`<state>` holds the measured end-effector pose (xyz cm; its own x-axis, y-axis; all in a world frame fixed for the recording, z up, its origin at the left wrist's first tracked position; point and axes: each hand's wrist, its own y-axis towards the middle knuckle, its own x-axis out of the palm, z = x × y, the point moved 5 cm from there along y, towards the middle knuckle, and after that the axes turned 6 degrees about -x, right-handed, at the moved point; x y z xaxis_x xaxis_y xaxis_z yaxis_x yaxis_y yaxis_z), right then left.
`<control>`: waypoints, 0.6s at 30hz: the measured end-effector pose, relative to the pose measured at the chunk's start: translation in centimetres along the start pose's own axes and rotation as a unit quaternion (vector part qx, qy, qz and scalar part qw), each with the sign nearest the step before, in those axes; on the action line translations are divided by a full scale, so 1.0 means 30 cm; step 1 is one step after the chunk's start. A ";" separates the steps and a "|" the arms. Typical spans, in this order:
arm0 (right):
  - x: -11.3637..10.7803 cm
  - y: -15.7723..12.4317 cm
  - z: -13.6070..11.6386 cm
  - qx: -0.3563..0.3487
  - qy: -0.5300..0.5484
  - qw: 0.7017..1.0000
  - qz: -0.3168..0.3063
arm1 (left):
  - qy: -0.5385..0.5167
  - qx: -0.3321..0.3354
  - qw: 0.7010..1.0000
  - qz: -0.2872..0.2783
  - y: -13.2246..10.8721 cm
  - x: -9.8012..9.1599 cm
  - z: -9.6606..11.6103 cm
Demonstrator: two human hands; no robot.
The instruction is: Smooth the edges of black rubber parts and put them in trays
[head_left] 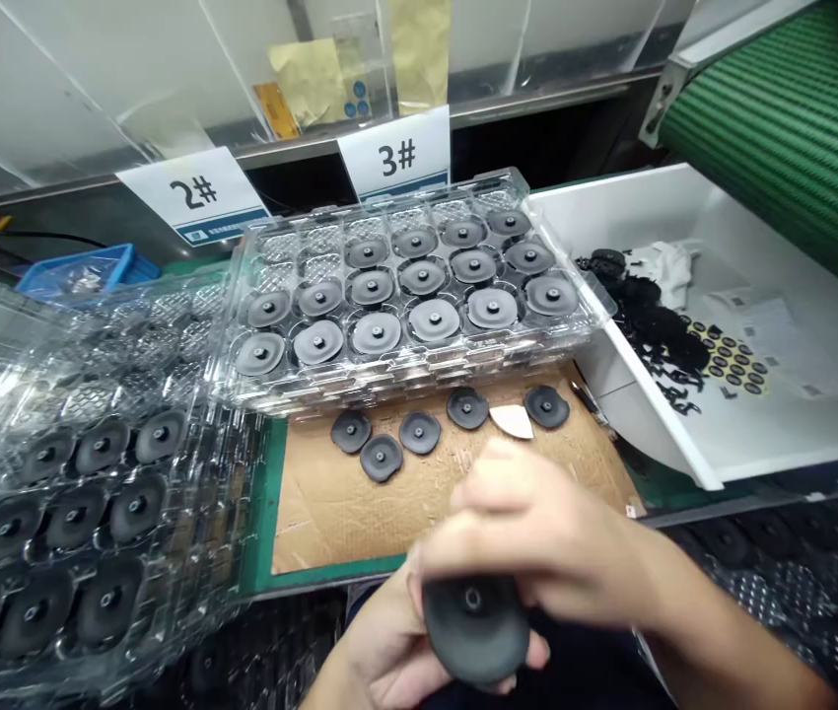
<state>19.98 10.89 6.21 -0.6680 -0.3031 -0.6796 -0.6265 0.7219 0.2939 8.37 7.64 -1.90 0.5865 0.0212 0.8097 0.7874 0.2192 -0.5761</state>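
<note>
My left hand [389, 641] holds a dark grey round disc [482, 641] with a small raised hub, its fingers closed under and behind the disc. My right hand [537, 523], a little blurred, is curled over the disc's upper edge; its fingertips are partly hidden. Beyond the hands, several like discs lie on a brown cardboard sheet [330, 523], among them one disc [420, 432] near its middle. A cream-coloured wedge-shaped piece [512, 421] sits between two of these discs.
Behind the cardboard stands a stack of clear trays [419, 370] holding discs in pockets. More clear trays [234, 473] fill the left. At right, a white bin [781, 424] contains black parts and a sticker sheet. A blue basket [127, 264] and a green conveyor belt [781, 108] are farther back.
</note>
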 end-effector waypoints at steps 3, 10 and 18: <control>0.014 -0.095 0.147 0.171 -0.060 0.980 0.077 | -0.010 -0.031 0.998 -0.058 0.018 0.007 -0.018; 0.312 -0.296 0.282 0.277 -0.009 0.958 0.074 | -0.008 0.019 0.992 -0.121 0.022 0.005 0.008; 0.052 -0.179 0.079 0.197 -0.016 0.954 0.224 | 0.076 0.073 0.994 -0.008 0.033 0.040 0.024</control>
<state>23.27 8.03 1.97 -0.8164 0.1054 -0.5678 -0.0775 0.9543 0.2885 9.71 8.58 -1.41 0.6047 -0.1278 0.7861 0.7675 0.3574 -0.5322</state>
